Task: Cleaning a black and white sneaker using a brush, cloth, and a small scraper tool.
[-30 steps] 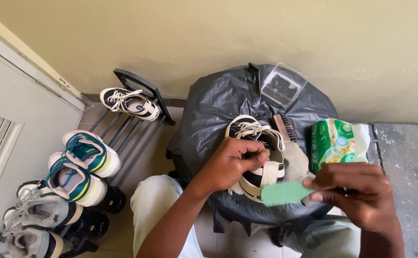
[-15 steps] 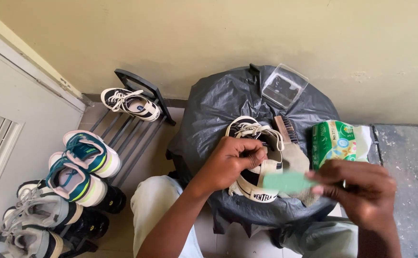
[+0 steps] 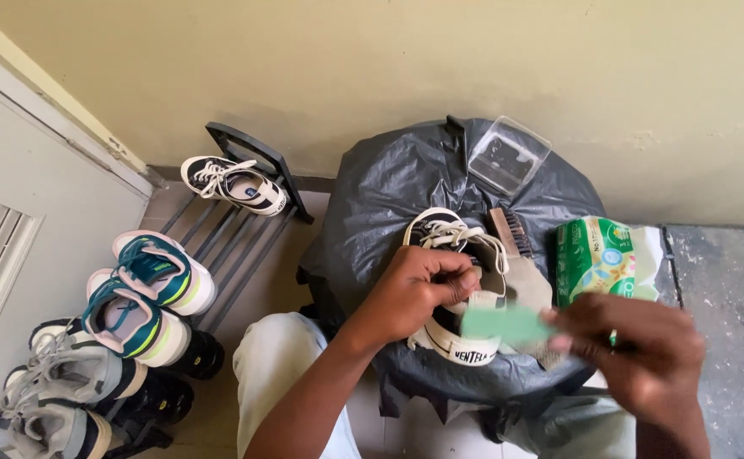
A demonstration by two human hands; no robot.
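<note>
Taking the black bag-covered table [image 3: 389, 195] as my landmark: well to its left my sneakers sit in a row on the floor, a teal-and-white pair [image 3: 147, 293] nearest the slatted shoe rack [image 3: 236, 229], with one black-and-white shoe [image 3: 234, 184] on the rack's top end. On the table itself, at its near middle, lies the cream sneaker [image 3: 457, 289] I am working on, heel towards me. My left hand [image 3: 414, 293] grips it at the collar, fingers curled and clamped on the opening; I judge that a firm hold here matters, so the shoe does not slide on the slick plastic while I wipe. My right hand [image 3: 644, 361], at the table's near right edge, has its fingers pinched together on a pale green cloth [image 3: 508, 325], blurred, just beside the heel; short strokes along the rubber band should serve best. A wooden brush [image 3: 508, 231] lies just right of the shoe. At the table's far edge rests a clear plastic box [image 3: 508, 157]. At its right edge sits a soft green-and-white wipes packet [image 3: 606, 259] with a printed picture label.
</note>
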